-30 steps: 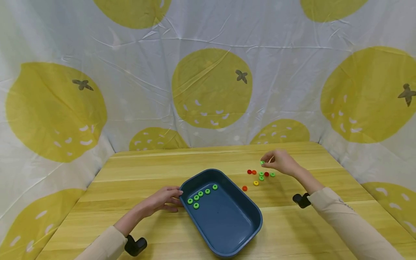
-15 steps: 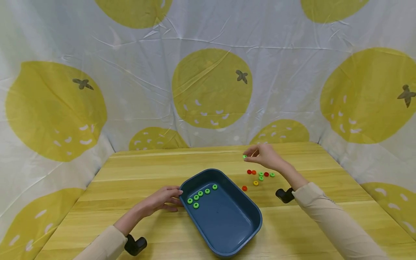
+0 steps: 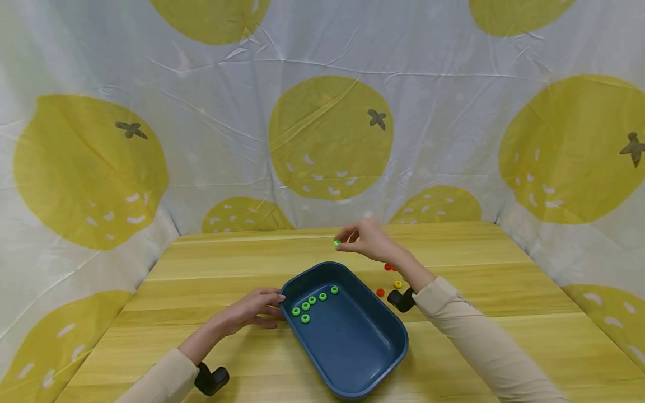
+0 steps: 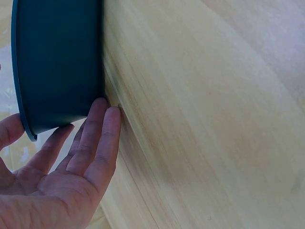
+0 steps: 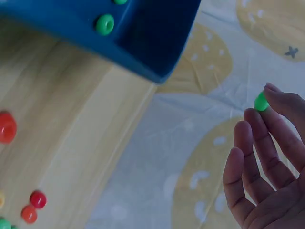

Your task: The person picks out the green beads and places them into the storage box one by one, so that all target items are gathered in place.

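Note:
My right hand [image 3: 370,239] pinches a green bead [image 3: 336,243] between thumb and fingertips, in the air beyond the far end of a dark blue tray [image 3: 347,347]. In the right wrist view the bead [image 5: 260,101] shows at the thumb tip, the other fingers loosely bent. My left hand [image 3: 254,308] steadies the tray at its left far corner. The left wrist view has the thumb [image 4: 10,130] at the rim and the fingers against the outside wall. Several green beads [image 3: 312,300] lie inside the tray, towards its far left end.
Right of the tray, loose beads lie on the wooden table [image 3: 211,263]: an orange-red bead [image 3: 380,292], a yellow bead [image 3: 398,284] and a red bead [image 3: 387,267]. My right forearm covers others. A lemon-print cloth [image 3: 330,137] hangs behind the table.
My right hand has moved left with the green bead, from over the loose beads to beyond the tray's far end. The left hand and the tray have stayed in place.

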{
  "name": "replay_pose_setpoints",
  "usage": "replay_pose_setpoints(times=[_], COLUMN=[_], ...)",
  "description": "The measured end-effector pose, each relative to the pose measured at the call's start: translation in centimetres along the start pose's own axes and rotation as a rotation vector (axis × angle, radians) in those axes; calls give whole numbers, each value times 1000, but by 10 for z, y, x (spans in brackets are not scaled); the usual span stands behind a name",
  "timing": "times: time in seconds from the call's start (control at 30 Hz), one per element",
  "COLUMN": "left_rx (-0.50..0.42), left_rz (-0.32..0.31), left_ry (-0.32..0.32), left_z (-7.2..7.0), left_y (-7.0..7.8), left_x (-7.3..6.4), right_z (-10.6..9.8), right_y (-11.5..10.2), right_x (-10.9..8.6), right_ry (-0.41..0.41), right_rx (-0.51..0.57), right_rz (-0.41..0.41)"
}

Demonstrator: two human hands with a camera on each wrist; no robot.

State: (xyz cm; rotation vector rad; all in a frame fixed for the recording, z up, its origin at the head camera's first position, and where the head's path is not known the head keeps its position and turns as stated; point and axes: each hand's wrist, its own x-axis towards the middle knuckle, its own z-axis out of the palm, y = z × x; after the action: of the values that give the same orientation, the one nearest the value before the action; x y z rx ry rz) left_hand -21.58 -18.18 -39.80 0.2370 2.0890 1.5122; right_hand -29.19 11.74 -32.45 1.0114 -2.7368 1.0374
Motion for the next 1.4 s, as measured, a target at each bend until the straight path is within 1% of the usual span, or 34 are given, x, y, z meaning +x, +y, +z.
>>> replay_pose_setpoints(times=[0.17,0.33,0.47,0.6,0.7,0.83,1.1,1.2,1.4], left_rx=[4,2,-1,-4,-1,5,3,3,6], left_rz=[-3,-7,-10,-15,-10,3,11,12,13], left_ry=[2,0,0,6,5,-4,-16,-20,-21], left_z=[-1,0,0,0,0,0,-1,-1,-2], left_y=[0,0,0,0,1,2,1,0,-1], left_x=[-1,0,-1,-1,-2,-1,0,1,1], right_z=[19,39,54,69,79,88,102,106,109], right_y=[-10,-18,-21,-21,-21,-22,-20,-18,-16], right_x=[9,10,8,6,4,1,-6,-7,-7], right_ry=[-33,-90,-146,-221,-263,-301,-368,-380,-378], right_rx=[-11,-55,-88,-147,-190,-237,-312,-332,-373], right_rz=[-55,-86,-88,-73,-78,-94,-85,-82,-90])
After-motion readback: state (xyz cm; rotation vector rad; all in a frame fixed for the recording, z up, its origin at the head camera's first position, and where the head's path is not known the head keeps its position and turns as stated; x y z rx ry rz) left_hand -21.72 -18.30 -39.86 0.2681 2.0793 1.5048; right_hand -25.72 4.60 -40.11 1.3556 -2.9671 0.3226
